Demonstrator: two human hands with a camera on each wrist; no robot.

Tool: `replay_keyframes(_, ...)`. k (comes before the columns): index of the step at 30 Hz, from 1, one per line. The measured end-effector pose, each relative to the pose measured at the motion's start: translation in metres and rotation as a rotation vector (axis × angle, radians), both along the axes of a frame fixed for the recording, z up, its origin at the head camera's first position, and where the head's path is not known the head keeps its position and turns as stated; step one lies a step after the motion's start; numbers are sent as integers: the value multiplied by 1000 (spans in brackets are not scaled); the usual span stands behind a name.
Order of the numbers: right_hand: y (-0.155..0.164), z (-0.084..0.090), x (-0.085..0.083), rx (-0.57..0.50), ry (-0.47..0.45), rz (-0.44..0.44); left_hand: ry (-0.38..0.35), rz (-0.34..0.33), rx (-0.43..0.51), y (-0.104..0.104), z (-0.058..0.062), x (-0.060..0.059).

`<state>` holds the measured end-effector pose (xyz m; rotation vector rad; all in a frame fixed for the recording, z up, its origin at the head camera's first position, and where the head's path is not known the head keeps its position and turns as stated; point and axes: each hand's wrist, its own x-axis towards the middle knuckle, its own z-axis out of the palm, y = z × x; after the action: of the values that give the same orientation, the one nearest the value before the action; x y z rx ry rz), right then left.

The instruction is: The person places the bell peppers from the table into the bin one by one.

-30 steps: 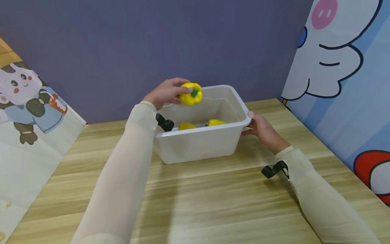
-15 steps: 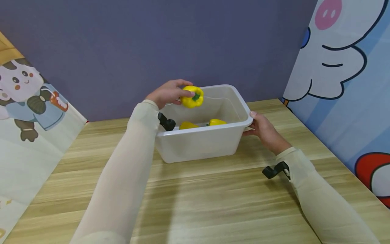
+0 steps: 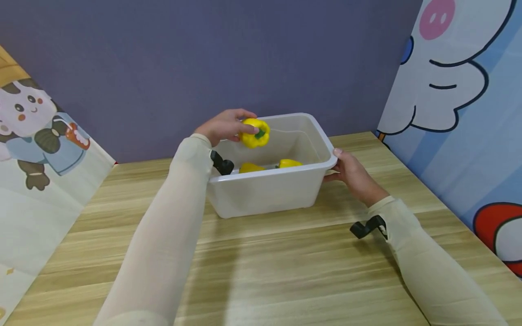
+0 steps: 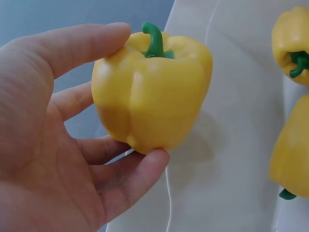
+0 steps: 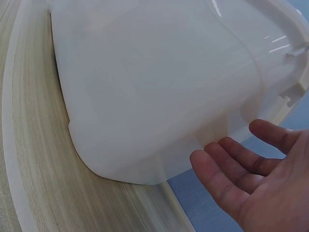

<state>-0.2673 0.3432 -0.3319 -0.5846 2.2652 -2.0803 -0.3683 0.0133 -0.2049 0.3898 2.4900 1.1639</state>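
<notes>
Glossy lobed pepper (image 4: 152, 92) pinched in my left hand (image 4: 58, 159); right hand (image 5: 246, 179) relaxed, fingers straight against smooth translucent tub (image 3: 269, 192), two peppers half-hidden inside.

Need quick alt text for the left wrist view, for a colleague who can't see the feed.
A left hand holds a yellow bell pepper with a green stem, thumb on top and fingertips underneath, above the inside of a white plastic bin. Parts of two more yellow peppers show at the right edge, inside the bin.
</notes>
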Motion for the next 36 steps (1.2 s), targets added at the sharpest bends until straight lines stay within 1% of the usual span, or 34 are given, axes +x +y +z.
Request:
replay_keyframes(9,0,1,0,13,-4,-5,-8,12,2,1,-1,1)
replay_keyframes(17,0,1,0,16,-4,-2,5,7,-41,1,-2,0)
replay_keyframes(24,0,2,0,17,-16,-8,11,8,-38,1,-2,0)
replay_keyframes(27,0,3,0,24,-22,-13,13,26,-25,0,-1,0)
replay_keyframes(32,0,3,0,33,-24,-17,22,83,47,-2,0,-1)
replay_keyframes(36,0,3,0,32,-29,-19,12,88,85,-3,-1,-1)
